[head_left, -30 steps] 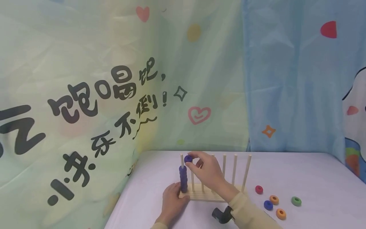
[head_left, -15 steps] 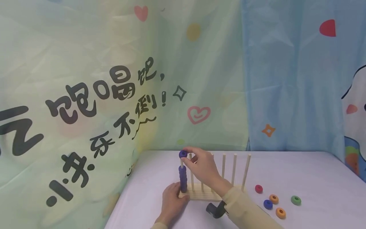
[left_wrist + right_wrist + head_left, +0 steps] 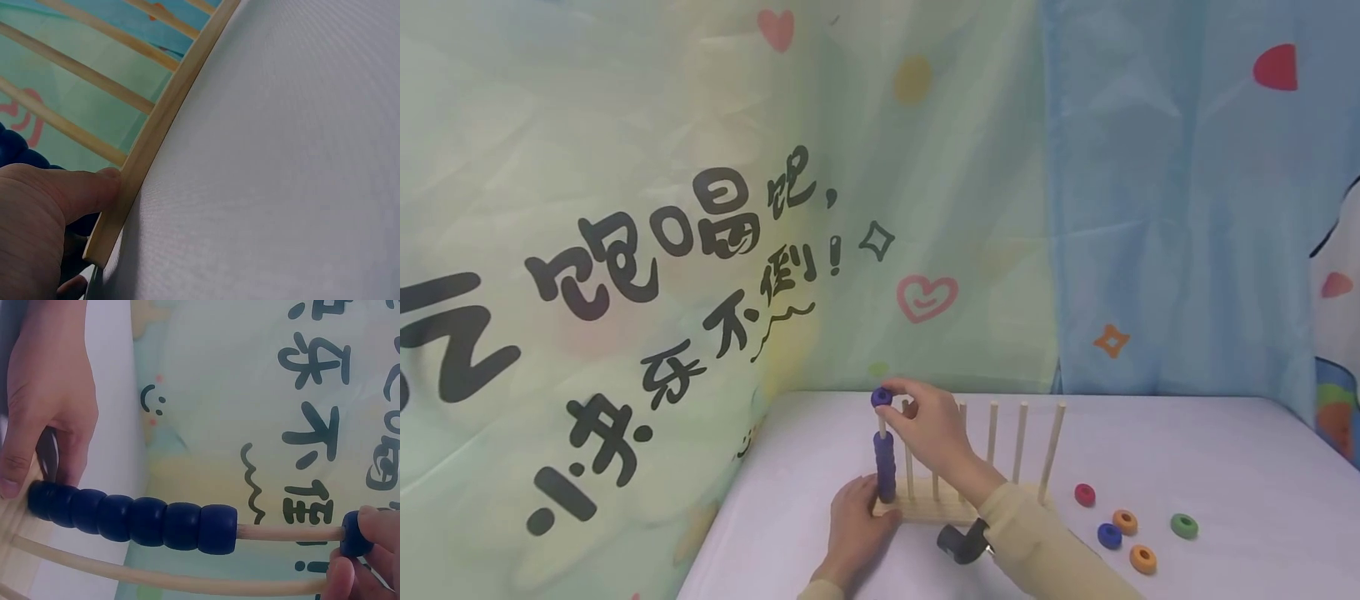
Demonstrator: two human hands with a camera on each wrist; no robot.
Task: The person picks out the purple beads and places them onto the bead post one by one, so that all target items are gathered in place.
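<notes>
A wooden peg stand [image 3: 925, 511] with a row of upright pegs stands on the table. On its leftmost peg is a stack of several dark blue beads [image 3: 885, 467]. My right hand [image 3: 936, 429] pinches another blue bead [image 3: 355, 536] between thumb and fingers at the tip of that peg, apart from the stack below; whether the tip is inside the hole is hard to tell. My left hand [image 3: 853, 525] grips the stand's left end. In the left wrist view its thumb [image 3: 94, 190] lies on the base's front edge, the other fingers mostly hidden.
Loose beads lie right of the stand: red [image 3: 1085, 495], blue [image 3: 1109, 536], green [image 3: 1184, 525], and two orange ones, the nearer orange bead [image 3: 1143, 559] closest to me. A black elbow-shaped piece [image 3: 962, 543] shows under the right forearm. Printed curtains [image 3: 985, 208] hang behind the table.
My right hand has carried the blue bead left, from near the second peg to the tip of the leftmost one. The left hand has kept its place on the stand.
</notes>
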